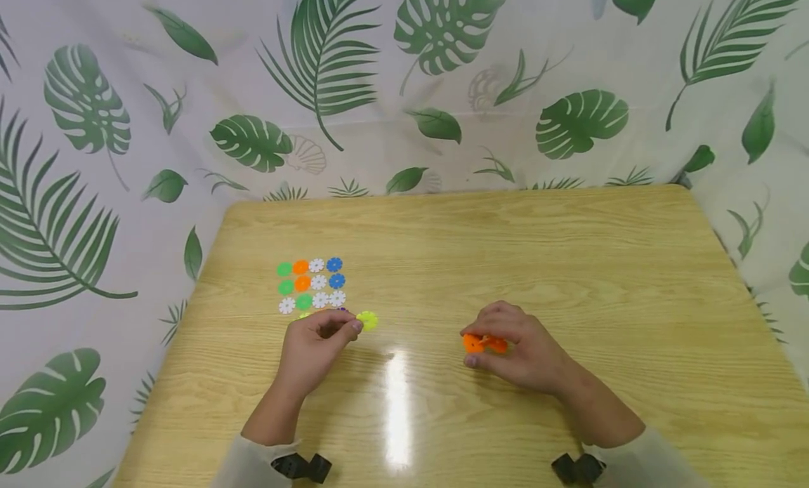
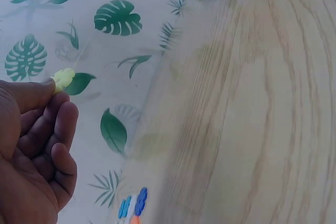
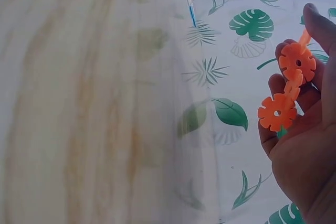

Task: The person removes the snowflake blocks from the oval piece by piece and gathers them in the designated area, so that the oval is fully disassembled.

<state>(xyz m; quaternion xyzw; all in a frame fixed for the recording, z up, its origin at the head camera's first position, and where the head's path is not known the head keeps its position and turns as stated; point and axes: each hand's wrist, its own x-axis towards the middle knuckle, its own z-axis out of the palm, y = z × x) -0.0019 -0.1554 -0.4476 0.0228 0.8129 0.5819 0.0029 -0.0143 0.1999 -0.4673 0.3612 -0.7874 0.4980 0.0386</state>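
Between thumb and forefinger, my left hand (image 1: 311, 354) pinches a yellow snowflake disc (image 1: 369, 321) by its edge. The left wrist view shows this yellow disc (image 2: 63, 79) at the fingertips, with the other fingers of the left hand (image 2: 39, 140) loosely curled. My right hand (image 1: 527, 347) grips several orange snowflake discs (image 1: 473, 343) joined in a chain. In the right wrist view, one notched orange disc (image 3: 277, 112) faces the camera near the palm, and more link up from it toward the thumb of the right hand (image 3: 310, 150).
Rows of loose snowflake discs, among them a green disc (image 1: 285, 269), an orange disc (image 1: 303, 284), a white disc (image 1: 287, 305) and a blue disc (image 1: 335, 264), lie on the wooden table (image 1: 569, 256). My left hand partly hides the nearest row. A leaf-patterned cloth (image 1: 379, 151) hangs behind the table.
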